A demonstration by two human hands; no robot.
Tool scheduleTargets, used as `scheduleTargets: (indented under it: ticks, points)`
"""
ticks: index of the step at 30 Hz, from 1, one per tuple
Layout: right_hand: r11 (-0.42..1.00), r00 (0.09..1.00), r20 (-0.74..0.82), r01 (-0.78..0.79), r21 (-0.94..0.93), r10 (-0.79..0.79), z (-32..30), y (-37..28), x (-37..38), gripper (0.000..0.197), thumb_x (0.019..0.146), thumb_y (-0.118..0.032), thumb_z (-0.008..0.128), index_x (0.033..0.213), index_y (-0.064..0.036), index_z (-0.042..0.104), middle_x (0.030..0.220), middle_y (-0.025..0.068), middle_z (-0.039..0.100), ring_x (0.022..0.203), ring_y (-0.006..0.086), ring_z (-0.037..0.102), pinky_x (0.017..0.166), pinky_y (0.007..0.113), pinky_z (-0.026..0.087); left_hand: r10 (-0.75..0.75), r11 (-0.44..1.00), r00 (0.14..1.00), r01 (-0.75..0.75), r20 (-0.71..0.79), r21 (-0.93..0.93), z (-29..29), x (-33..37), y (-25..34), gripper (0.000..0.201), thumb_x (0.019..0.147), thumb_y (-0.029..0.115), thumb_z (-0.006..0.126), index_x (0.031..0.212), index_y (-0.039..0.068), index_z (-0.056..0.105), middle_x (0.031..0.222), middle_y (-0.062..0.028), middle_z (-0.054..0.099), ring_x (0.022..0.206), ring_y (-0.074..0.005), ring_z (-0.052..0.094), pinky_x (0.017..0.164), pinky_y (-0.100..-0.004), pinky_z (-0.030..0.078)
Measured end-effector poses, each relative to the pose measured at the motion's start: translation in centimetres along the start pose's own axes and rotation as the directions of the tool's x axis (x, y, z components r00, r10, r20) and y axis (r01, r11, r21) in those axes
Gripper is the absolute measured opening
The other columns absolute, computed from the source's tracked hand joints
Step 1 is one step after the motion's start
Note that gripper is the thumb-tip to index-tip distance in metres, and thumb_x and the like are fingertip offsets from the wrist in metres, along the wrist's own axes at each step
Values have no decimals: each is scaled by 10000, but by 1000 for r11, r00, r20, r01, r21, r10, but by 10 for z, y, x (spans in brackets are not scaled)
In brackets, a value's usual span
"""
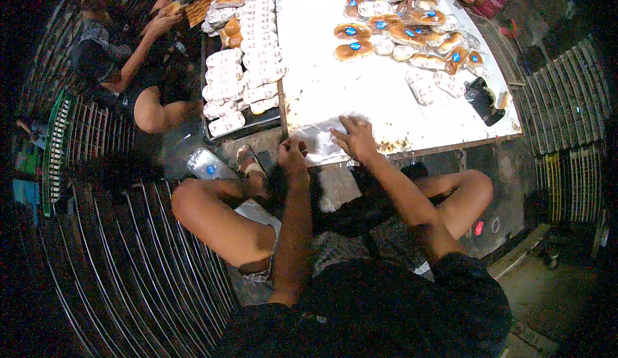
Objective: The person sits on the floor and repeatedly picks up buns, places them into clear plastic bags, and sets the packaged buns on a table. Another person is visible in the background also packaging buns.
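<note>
At the near edge of the white table (399,110), a clear plastic bag (315,138) is met by two hands

In the head view, the bag is seen lying at the table's near left corner, its lower edge close to the rim. By the left hand (293,152), its left side is met with the fingers curled in narrow; whether the film is actually pinched cannot be made out. The right hand (355,139) is held wide, its fingers spread over the bag's right side.

Almost no weight is to be expected from the bag. It is judged limp and slippery, easily creased, and likely to cling to itself or be torn by a hard tug. The hold is best taken at a loose edge, between thumb and fingertip, with the rest kept flat under a spread palm.

Beyond, wrapped buns (353,31) are heaped on the table; to the left, more wrapped packs (224,68) are stacked in a dark tray (248,130).
</note>
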State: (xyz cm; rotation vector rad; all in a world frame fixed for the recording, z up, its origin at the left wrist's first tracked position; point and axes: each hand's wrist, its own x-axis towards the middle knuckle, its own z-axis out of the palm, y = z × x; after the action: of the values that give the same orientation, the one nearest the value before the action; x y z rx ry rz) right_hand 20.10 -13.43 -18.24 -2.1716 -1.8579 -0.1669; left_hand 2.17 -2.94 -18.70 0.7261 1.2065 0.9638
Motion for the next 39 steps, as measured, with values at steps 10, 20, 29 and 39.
scheduleTargets:
  ticks: [10, 20, 29, 39]
  points:
    - [-42, 782, 555, -568, 822, 282, -99, -33, 35, 434, 1001, -389, 593, 784, -30, 707, 673, 71, 658, 563, 138, 591, 531, 266, 457, -24, 999, 857, -3, 514, 52, -9, -13, 4, 487, 894, 357, 740, 1190, -13, 629, 1093, -95, 662, 900, -190, 640, 756, -301, 523]
    - [-342, 801, 497, -388, 856, 335, -133, -87, 9, 556, 1043, -522, 430, 843, -41, 623, 709, 19, 621, 698, 137, 621, 694, 266, 508, 171, 976, 922, -109, 348, -190, 24, -45, 49, 323, 908, 311, 739, 1033, 16, 702, 736, -23, 623, 664, -105, 557, 607, -263, 427]
    - [232, 871, 451, -488, 842, 195, -142, -86, 14, 420, 1049, -339, 534, 732, -65, 578, 603, -10, 523, 556, 76, 505, 517, 244, 389, 8, 921, 929, 137, 370, -364, 22, -57, 101, 300, 936, 335, 681, 944, 35, 688, 710, -2, 571, 654, -125, 548, 594, -255, 423]
    - [497, 926, 330, -378, 781, 184, -141, -133, 41, 473, 1073, -323, 470, 682, -66, 536, 598, -6, 520, 556, 91, 491, 509, 280, 374, -212, 909, 977, 193, -13, -368, -21, 0, 141, 327, 948, 354, 652, 777, 81, 600, 670, 9, 558, 504, -125, 501, 481, -257, 417]
